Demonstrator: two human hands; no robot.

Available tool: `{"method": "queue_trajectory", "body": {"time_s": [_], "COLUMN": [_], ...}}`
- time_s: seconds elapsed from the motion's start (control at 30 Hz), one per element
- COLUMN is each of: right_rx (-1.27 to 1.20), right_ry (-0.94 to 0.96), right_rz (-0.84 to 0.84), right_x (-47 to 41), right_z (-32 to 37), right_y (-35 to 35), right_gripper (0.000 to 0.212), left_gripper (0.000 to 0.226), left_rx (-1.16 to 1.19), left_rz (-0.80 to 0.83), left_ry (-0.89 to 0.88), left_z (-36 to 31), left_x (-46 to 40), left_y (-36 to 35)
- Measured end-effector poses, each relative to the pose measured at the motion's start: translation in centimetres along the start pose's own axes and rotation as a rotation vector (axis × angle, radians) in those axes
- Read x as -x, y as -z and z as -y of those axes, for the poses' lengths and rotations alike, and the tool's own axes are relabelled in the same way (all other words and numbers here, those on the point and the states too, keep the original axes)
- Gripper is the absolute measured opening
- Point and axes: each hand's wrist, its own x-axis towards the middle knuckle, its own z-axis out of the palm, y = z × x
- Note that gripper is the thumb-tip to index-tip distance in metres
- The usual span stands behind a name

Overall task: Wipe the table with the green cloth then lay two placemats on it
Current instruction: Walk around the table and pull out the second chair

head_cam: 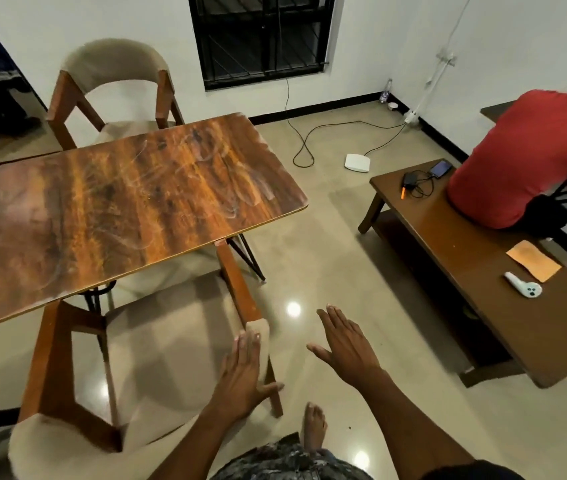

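Note:
The wooden table [129,188] fills the left half of the view, its glossy top showing pale smear marks. No green cloth or placemat shows anywhere. My left hand [240,372] is stretched out flat, fingers straight, over the back of the near chair [77,431], below the table's front right corner. My right hand [344,344] hovers open over the floor, palm down, holding nothing.
A second padded chair [115,74] stands behind the table. On the right a low brown bench [483,271] carries a seated person in a red shirt [531,161], a phone and charger, an orange paper and a white controller. Cables and a white box lie on the tiled floor.

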Motion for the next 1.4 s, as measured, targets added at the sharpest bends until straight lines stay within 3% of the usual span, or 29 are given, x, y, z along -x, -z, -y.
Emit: {"method": "queue_trajectory", "body": {"time_s": [0.1, 0.23, 0.37, 0.43, 0.57, 0.63, 0.73, 1.1, 1.4], "right_rx": [0.006, 0.003, 0.016, -0.01, -0.021, -0.027, -0.047, -0.045, -0.033], "right_ry": [-0.003, -0.001, -0.02, -0.027, -0.032, -0.022, -0.017, -0.071, -0.095], "right_rz": [0.022, 0.037, 0.044, 0.048, -0.019, -0.048, -0.073, -0.093, -0.154], "right_x": [-0.7, -1.4, -2.6, -3.4, -5.9, -7.5, -9.8, -19.5, -26.4], "right_z": [-3.6, -7.0, -11.2, -12.2, -14.0, -14.8, -16.0, -21.9, -26.0], "right_y": [1.2, 2.7, 4.1, 5.3, 8.1, 9.3, 10.8, 16.1, 21.5], "right_gripper": [0.138, 0.125, 0.141, 0.132, 0.088, 0.08, 0.078, 0.078, 0.073], "left_gripper": [0.124, 0.114, 0.11, 0.11, 0.117, 0.11, 0.099, 0.097, 0.087], "left_rx": [0.0, -0.146, -0.186, -0.224, -0.243, -0.27, -0.284, -0.268, -0.212], "left_rz": [-0.094, -0.158, -0.178, -0.201, -0.25, -0.279, -0.315, -0.277, -0.362], "left_ry": [0.028, 0.068, 0.073, 0.081, 0.067, 0.059, 0.043, 0.034, -0.003], "left_z": [-2.4, -4.4, -6.8, -7.2, -9.4, -11.1, -13.4, -18.2, -21.6], "left_x": [-2.3, -3.7, -6.8, -8.6, -12.4, -14.1, -16.8, -28.9, -37.7], "left_y": [-1.1, -2.1, -1.4, -0.6, 3.1, 5.4, 7.8, 14.8, 20.7]}}
